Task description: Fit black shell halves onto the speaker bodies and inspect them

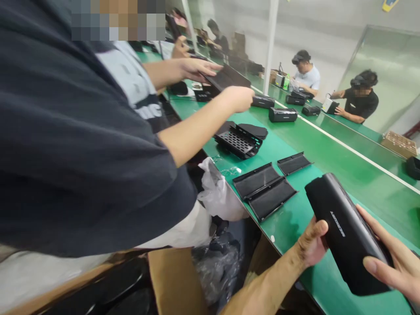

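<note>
A long black plastic housing (344, 236) with rounded edges and small white lettering is held tilted above the table's near edge, at the lower right. My left hand (313, 245) grips its left side, thumb up on the face. On the opposite side, my right hand (393, 258) is closed around it, the thumb near the lower end; the fingers behind are hidden. Beyond my left hand, black cover panels (272, 197) lie inner side up on the green table. A black casing with a perforated plate (238, 142) sits farther along.
Close on the left, a co-worker in a dark shirt (82, 144) holds a black panel (228, 81) over the table. A plastic bag (219, 192) hangs at the table edge. Below stands a cardboard box (177, 280). Finished-looking black units (282, 115) line the green conveyor (348, 162); people sit across it.
</note>
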A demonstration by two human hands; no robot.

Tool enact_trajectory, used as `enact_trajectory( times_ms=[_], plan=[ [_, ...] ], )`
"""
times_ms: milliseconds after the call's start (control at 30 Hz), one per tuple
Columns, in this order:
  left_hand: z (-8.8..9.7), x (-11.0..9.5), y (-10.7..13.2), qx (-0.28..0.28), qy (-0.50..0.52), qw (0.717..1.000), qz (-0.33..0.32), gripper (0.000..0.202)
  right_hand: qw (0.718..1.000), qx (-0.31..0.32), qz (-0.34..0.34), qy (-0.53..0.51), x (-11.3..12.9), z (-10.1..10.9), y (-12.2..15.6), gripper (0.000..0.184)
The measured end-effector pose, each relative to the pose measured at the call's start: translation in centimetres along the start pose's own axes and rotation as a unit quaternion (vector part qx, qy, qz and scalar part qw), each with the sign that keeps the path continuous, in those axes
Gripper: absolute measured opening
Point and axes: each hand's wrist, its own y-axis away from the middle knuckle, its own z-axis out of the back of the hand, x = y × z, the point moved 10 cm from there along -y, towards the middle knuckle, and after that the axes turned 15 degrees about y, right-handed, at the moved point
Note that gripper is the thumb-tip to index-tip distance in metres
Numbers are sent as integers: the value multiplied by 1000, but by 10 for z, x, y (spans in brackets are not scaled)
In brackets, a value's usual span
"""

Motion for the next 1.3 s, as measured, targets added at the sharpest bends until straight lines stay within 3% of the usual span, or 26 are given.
enact_trajectory(
  times_ms=[67,133,300,400,467,533,600,667,733,833,900,1067,1167,1233,1300],
  plan=[
    [-3,-8,-6,-10,-3,1000,-8,94,999,-37,-23,-20,-3,5,3,84],
    [-3,-17,-12,-25,-6,999,-33,96,990,-127,-44,-44,-6,7,11,86],
    [1,-26,-20,-50,-19,995,-88,99,932,-346,-96,-57,-9,-27,32,116],
    [1,-21,-22,-45,-40,993,-97,99,882,-462,-86,-17,-1,-31,36,98],
    [0,-21,-21,-34,-65,994,-85,100,868,-493,-60,-5,2,-24,38,87],
    [-2,-29,-20,-21,-97,993,-61,104,876,-480,-45,3,0,-14,42,82],
    [-6,-53,-18,-17,-160,985,-57,111,895,-443,-51,-5,-9,-6,50,77],
    [-17,-84,-18,-9,-263,963,-67,116,916,-395,-64,-29,-18,-4,60,73],
    [-33,-100,-19,27,-361,931,-35,118,926,-367,-68,-51,-24,-3,69,71],
    [-52,-94,-22,84,-414,906,39,108,929,-358,-64,-66,-29,-4,76,67],
    [-53,-88,-24,91,-411,906,41,103,930,-355,-59,-75,-34,-7,76,66],
    [-26,-68,-28,80,-411,908,31,105,942,-301,-91,-112,-62,-11,73,70],
    [-10,-64,-28,50,-432,900,19,95,954,-252,-121,-111,-74,-4,80,76],
    [-6,-62,-25,18,-382,924,-8,89,955,-254,-116,-102,-72,7,89,86],
    [-2,-49,-20,-17,-260,965,-26,85,942,-294,-80,-142,-64,17,97,103]
  ],
)
